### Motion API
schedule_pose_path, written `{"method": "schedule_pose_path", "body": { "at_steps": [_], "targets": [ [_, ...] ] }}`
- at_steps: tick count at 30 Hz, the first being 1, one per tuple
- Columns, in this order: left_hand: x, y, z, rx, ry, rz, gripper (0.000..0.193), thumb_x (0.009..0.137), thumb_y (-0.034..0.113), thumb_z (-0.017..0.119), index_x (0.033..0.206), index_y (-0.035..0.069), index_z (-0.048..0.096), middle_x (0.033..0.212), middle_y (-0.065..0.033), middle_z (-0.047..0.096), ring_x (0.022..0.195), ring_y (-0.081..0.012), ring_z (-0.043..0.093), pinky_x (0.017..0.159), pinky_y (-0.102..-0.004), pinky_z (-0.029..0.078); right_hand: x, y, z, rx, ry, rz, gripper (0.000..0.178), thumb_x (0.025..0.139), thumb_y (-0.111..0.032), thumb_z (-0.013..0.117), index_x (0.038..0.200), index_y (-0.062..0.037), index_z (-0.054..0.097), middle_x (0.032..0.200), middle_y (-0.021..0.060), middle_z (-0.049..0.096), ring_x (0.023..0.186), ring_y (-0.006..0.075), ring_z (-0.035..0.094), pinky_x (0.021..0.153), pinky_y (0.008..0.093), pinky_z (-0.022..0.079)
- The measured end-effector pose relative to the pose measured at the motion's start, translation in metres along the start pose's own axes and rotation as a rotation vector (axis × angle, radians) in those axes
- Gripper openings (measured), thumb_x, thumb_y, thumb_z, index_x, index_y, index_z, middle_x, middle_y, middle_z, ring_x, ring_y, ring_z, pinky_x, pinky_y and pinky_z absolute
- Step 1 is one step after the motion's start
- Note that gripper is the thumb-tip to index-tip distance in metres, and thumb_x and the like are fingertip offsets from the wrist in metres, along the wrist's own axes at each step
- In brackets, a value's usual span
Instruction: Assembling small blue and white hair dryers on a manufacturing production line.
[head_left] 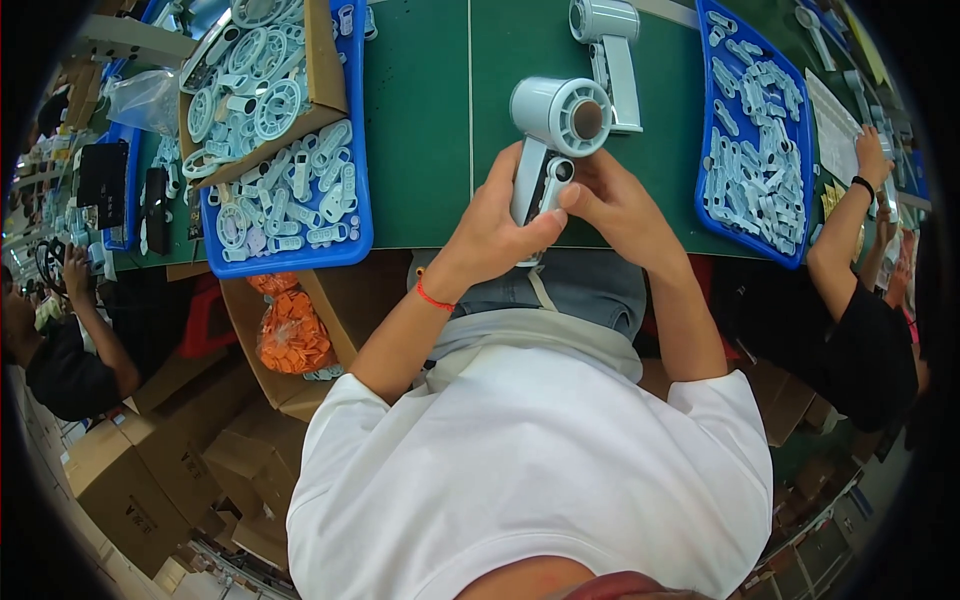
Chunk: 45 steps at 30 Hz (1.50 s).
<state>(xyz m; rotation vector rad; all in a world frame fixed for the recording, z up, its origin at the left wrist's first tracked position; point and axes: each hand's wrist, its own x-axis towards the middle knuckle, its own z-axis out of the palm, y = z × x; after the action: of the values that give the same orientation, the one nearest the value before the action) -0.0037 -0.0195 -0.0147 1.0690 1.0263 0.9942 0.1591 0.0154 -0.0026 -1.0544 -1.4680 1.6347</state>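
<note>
A pale handheld fan (pixel 549 112) stands tilted in front of me, its round, slotted head up and its handle down. My left hand (pixel 488 236) is closed round the handle from the left, with the thumb across its front. My right hand (pixel 632 212) closes on the handle's right side, the thumb on its front and the other fingers partly hidden behind. An opening in the handle shows dark inner parts. Over it, by both thumbs, sits a narrow cover piece (pixel 557 176) with a round end; whether it is seated cannot be made out.
A second handheld fan (pixel 618 80) lies beyond on the green table (pixel 420 120). At left, a blue tray (pixel 362 215) carries small parts and a carton (pixel 328 70) of ring-shaped pieces. Another blue tray (pixel 707 190) stands right. Co-workers sit on both sides; a carton with orange bags (pixel 295 335) is below.
</note>
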Motion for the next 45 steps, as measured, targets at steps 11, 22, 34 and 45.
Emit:
{"method": "schedule_pose_path", "body": {
  "at_steps": [11, 22, 34, 45],
  "targets": [
    [0.001, 0.009, 0.002, 0.346, 0.011, 0.15, 0.08, 0.072, 0.016, 0.066, 0.134, -0.005, 0.02, 0.103, -0.0222, 0.054, 0.086, -0.0307, 0.061, 0.073, -0.0352, 0.049, -0.003, -0.004, -0.002, 0.06, -0.052, 0.032, 0.053, 0.084, -0.039, 0.062, 0.112, 0.0055, 0.053, 0.095, 0.0069, 0.06, 0.085, 0.0129, 0.055, 0.075, 0.0255, 0.045],
    [-0.005, 0.011, 0.02, 0.5, 0.122, 0.16, 0.099, 0.064, 0.014, 0.078, 0.136, -0.007, 0.012, 0.129, -0.0283, 0.038, 0.115, -0.04, 0.045, 0.093, -0.0388, 0.04, -0.008, -0.026, 0.002, -0.615, 0.144, -0.107, 0.035, 0.088, -0.031, 0.051, 0.079, 0.0017, 0.058, 0.062, 0.0147, 0.054, 0.052, 0.027, 0.05, 0.05, 0.0346, 0.039],
    [-0.002, 0.006, 0.022, 0.397, 0.22, 0.224, 0.071, 0.07, 0.015, 0.068, 0.123, -0.01, 0.029, 0.104, -0.0249, 0.055, 0.092, -0.0346, 0.059, 0.078, -0.0367, 0.047, -0.008, -0.01, 0.006, -0.512, 0.218, -0.188, 0.031, 0.088, -0.03, 0.051, 0.08, -0.0001, 0.056, 0.06, 0.0124, 0.052, 0.05, 0.0244, 0.047, 0.048, 0.0328, 0.037],
    [0.008, 0.005, 0.018, 0.483, 0.223, 0.367, 0.06, 0.071, 0.015, 0.065, 0.118, -0.007, 0.036, 0.089, -0.0217, 0.058, 0.072, -0.0314, 0.061, 0.065, -0.0353, 0.049, 0.001, -0.009, -0.011, -0.381, 0.017, 0.011, 0.038, 0.087, -0.037, 0.054, 0.084, 0.0015, 0.057, 0.059, 0.0072, 0.05, 0.053, 0.0138, 0.042, 0.049, 0.0303, 0.036]
  ]
}}
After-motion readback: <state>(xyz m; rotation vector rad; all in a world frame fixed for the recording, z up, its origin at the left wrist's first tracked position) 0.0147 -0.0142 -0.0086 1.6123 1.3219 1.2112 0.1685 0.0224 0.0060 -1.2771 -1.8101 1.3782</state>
